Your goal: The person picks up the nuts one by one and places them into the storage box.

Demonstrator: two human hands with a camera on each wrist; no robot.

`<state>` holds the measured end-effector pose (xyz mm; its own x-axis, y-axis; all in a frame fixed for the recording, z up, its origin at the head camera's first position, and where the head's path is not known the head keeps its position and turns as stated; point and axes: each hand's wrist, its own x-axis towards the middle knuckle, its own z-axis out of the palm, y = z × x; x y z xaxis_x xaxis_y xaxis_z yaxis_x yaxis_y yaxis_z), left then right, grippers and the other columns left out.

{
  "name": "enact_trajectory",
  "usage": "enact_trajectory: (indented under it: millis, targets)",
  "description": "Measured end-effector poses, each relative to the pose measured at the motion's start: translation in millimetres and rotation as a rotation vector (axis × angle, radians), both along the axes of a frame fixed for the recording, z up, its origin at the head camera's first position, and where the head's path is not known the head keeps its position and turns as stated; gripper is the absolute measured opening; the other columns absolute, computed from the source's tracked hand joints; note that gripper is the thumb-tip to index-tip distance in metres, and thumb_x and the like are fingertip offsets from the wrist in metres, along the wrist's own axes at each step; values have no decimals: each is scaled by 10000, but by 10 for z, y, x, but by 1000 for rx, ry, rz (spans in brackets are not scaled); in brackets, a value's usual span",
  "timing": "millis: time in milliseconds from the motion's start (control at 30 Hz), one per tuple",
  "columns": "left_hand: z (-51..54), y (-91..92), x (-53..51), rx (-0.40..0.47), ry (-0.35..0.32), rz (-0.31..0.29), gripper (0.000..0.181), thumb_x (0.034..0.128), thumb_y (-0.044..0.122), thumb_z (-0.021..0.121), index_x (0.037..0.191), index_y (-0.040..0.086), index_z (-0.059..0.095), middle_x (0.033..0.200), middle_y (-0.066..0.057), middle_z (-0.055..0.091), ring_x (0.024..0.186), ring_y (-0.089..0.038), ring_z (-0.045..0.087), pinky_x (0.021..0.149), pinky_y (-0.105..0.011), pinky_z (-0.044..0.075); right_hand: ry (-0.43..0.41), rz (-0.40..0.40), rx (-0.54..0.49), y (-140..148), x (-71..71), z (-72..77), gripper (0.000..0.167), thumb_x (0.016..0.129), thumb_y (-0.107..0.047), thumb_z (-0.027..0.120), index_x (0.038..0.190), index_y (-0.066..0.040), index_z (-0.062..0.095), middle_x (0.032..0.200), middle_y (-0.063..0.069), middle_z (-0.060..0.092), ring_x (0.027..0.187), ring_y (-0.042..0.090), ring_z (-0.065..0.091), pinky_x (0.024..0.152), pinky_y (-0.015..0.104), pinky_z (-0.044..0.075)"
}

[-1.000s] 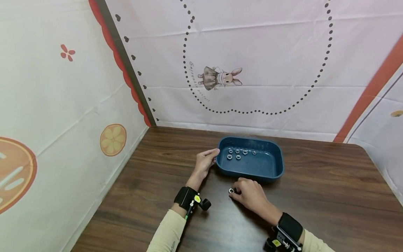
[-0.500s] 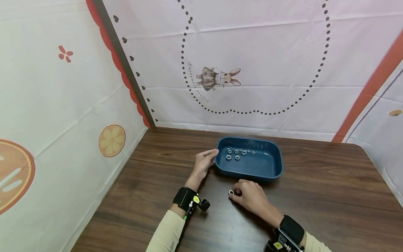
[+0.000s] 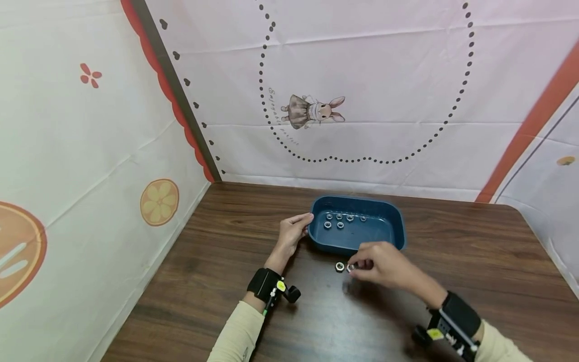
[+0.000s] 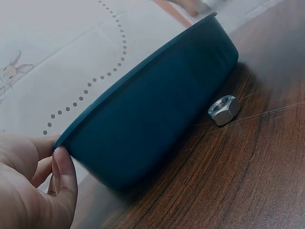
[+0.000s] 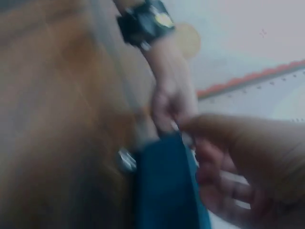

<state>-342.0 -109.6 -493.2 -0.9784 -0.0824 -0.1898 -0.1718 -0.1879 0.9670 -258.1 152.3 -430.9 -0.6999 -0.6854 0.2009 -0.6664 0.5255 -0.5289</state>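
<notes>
My left hand [image 3: 291, 232] pinches the left rim of a dark blue tray [image 3: 393, 229] between thumb and fingers. Inside the tray lie several hex nuts [image 3: 340, 225], grouped in two rows toward the left. One shiny hex nut [image 4: 225, 110] lies on the table just in front of the tray's near wall. To the right of it, my right hand [image 3: 384, 264] pinches another hex nut [image 3: 350, 268] between thumb and fingertips, raised above the table. In the right wrist view, motion blur covers the nut and the fingers.
The brown wooden table [image 3: 253, 211] runs back to a white printed cloth [image 3: 384, 100]. A second cloth wall [image 3: 113, 141] borders it on the left. Black camera straps sit on both wrists.
My right hand has lifted and moved right from the tabletop, a nut between its fingers. Another nut now lies uncovered before the tray. My left hand stays at the rim.
</notes>
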Motion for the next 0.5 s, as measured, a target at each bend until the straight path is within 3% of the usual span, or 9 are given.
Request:
enact_trajectory:
  millis: [100,200,333,500]
  targets:
    - [10,1,-5,-3,-2,4,308,930,192,780,1182,17,756,984,-28,747,728,-73,619,666,-187,536,-25,124,-21,159,-256,170,148,894,-247,816,1018,-166,818,782,-160,568,686,-9,526,580,204,488]
    - [18,5,-2,-4,-7,6,307,930,188,780,1183,15,755,980,-22,748,715,-63,616,672,-193,538,-95,186,-27,281,-541,304,171,907,-263,806,1038,-154,818,793,-140,589,697,22,551,594,220,499]
    - [13,3,-2,-10,-8,11,313,930,200,782,1181,15,756,992,-41,751,701,-54,608,675,-197,535,-152,183,5,348,-933,402,201,901,-265,811,1064,-147,815,787,-103,614,698,73,561,599,242,494]
    - [20,4,15,-17,-13,2,326,931,222,783,1190,25,755,1047,-69,751,726,-66,612,675,-190,534,-177,162,82,317,-1333,356,205,903,-235,810,1077,-127,815,756,-87,613,700,100,539,605,234,441]
